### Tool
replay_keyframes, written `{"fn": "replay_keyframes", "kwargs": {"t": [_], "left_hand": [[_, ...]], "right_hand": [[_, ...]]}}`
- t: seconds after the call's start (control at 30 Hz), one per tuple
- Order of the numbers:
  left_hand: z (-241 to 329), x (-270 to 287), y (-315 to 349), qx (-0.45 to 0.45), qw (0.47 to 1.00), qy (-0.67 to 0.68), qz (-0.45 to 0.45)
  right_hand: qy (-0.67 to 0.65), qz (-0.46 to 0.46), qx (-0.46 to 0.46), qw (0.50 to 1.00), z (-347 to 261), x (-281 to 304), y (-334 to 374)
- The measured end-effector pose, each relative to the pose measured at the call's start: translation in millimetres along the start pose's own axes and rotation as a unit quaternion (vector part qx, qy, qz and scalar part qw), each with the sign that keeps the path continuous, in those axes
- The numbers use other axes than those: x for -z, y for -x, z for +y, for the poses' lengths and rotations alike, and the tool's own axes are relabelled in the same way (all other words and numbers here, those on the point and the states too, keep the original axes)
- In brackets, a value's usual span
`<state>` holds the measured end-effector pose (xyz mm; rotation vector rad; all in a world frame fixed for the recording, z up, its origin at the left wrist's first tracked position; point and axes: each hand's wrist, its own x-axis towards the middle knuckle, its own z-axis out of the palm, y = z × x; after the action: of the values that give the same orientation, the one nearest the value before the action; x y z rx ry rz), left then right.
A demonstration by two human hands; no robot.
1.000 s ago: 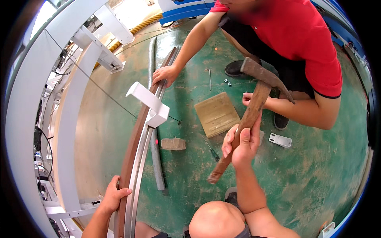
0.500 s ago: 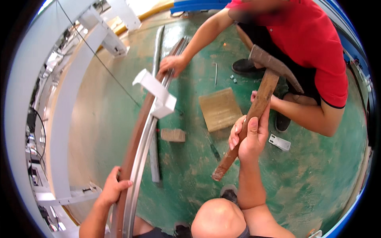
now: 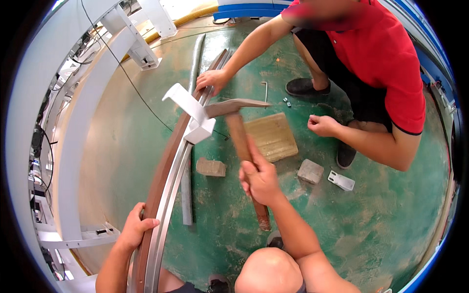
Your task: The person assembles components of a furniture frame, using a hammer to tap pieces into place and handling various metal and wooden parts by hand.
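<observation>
My right hand (image 3: 260, 177) is closed round the wooden handle of a hammer (image 3: 237, 136). The hammer's rusty head lies against, or very close to, a white bent bracket (image 3: 191, 110); blur hides whether they touch. That bracket sits across a long brown and silver metal rail (image 3: 168, 171). Near the rail's lower end my left hand (image 3: 137, 227) grips it, thumb on the silver side. Farther up, a co-worker's hand (image 3: 212, 82) holds the same rail beyond the bracket.
A co-worker in a red shirt (image 3: 371, 58) squats at the right. On the green floor lie a yellowish square block (image 3: 273, 139), two bricks (image 3: 211, 167) (image 3: 310, 171), a small white bracket (image 3: 341, 180), an L-shaped rod (image 3: 266, 92) and a grey pipe (image 3: 187, 205). White machine frames (image 3: 73, 146) stand left.
My right hand has swung the hammer down and left, from raised at the right to the white bracket. A brick at the right has come into sight. My left hand keeps its grip.
</observation>
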<state>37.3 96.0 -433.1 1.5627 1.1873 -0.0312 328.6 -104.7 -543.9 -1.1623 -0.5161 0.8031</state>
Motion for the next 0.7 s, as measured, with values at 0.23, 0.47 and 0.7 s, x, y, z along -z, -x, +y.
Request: {"fn": "replay_keyframes", "kwargs": {"t": [0.23, 0.47, 0.7], "left_hand": [[-3, -4, 12, 0.023, 1.0, -0.018, 0.01], [-7, -3, 3, -0.012, 0.998, -0.054, 0.023], [-2, -7, 9, 0.015, 0.998, -0.042, 0.035]], "right_hand": [[-0.153, 0.295, 0.271, 0.904, -73, 47, 4], [0.03, -0.01, 0.023, 0.999, 18, -15, -12], [-0.094, 0.214, 0.231, 0.944, -63, 42, 10]]}}
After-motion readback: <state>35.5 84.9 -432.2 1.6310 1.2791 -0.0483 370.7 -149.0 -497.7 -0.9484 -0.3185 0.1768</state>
